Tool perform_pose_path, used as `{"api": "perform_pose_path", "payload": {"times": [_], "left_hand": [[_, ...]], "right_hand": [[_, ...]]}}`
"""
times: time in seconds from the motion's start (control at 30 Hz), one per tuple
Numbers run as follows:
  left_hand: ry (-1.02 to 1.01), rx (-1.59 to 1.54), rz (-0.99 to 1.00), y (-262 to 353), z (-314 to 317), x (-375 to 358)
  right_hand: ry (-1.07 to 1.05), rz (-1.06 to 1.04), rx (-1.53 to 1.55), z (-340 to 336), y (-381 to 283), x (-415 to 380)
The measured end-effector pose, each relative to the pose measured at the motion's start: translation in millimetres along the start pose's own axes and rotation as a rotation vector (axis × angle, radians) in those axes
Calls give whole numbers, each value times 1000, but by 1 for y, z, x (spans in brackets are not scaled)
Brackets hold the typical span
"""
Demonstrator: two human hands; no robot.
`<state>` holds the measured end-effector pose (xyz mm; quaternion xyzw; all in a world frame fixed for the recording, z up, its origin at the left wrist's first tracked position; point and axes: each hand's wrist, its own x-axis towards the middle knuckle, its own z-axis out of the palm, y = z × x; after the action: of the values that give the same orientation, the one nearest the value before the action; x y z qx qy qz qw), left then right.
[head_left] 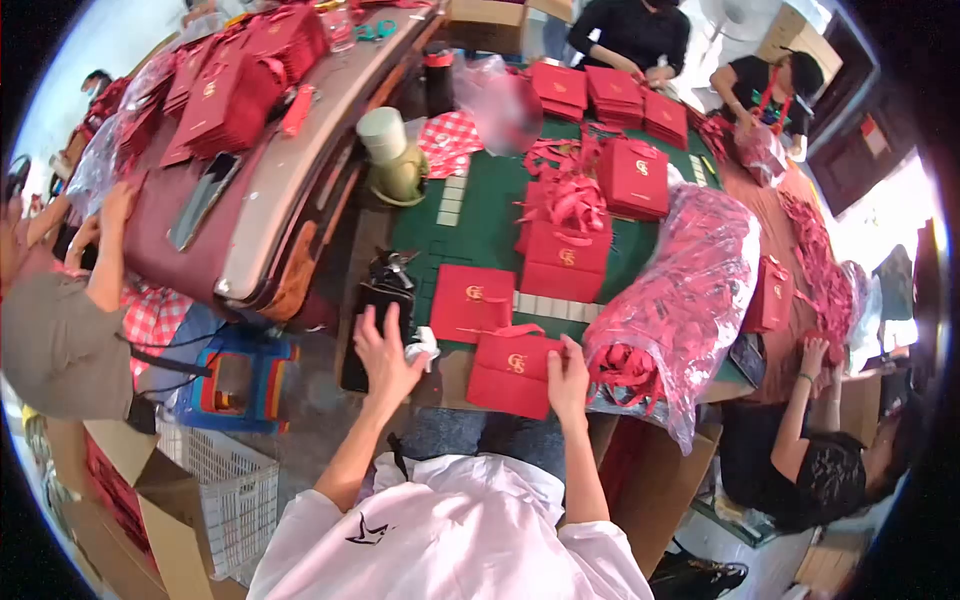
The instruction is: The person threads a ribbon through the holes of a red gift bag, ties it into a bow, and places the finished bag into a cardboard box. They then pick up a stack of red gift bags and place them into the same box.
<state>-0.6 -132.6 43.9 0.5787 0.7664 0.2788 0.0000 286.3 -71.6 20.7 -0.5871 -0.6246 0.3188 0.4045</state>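
My right hand [568, 377] is closed on the right edge of a red bag [512, 372] with a gold logo, at the table's front edge. Off to the left, my left hand [386, 352] has its fingers spread and holds nothing. It is over the table's front left corner, beside a black pouch [378, 300] and a crumpled white tissue [424, 345]. Another red bag [470, 303] lies flat just beyond the held one. Behind it stand red bags [566, 258] with ribbon handles piled on top.
A clear plastic sack [690, 270] of red ribbons lies right of my right hand. Further back are stacks of red bags [635, 178], a green container [398, 175] and a dark bottle [438, 78]. People work around the tables. A white crate [238, 500] stands on the floor at left.
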Motion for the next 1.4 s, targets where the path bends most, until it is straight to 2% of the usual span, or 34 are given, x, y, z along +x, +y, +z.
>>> {"api": "perform_pose_path", "payload": {"times": [0.1,0.13,0.17,0.33,0.5,0.6,0.67,0.83,0.97,1.23,1.33,1.4], "left_hand": [[-73,136,-92,-13,10,-1],[-88,127,-125,-19,13,0],[-100,123,-161,-24,16,1],[-115,130,-207,-27,21,2],[-40,105,-232,-23,20,6],[-51,154,-259,-15,22,7],[-33,167,-239,-11,24,8],[-33,255,-229,1,30,7],[39,218,-111,-1,33,4],[25,34,-41,-10,27,3],[128,-36,-18,2,20,4],[98,-107,24,18,15,2]], "right_hand": [[42,-50,-83,-7,-17,-10],[52,-166,-229,-12,-20,-14],[103,-222,-225,-14,-27,-17],[124,-63,-64,-40,-35,-39],[241,-83,-195,-68,-6,-50],[248,-20,-176,-75,0,-50],[277,-105,-247,-77,4,-45],[298,-74,-285,-74,6,-21],[313,-25,-415,-68,9,-6],[259,15,-210,-67,-2,-10],[197,-21,-150,-70,-14,-18],[135,-14,-117,-72,-35,-25]]}}
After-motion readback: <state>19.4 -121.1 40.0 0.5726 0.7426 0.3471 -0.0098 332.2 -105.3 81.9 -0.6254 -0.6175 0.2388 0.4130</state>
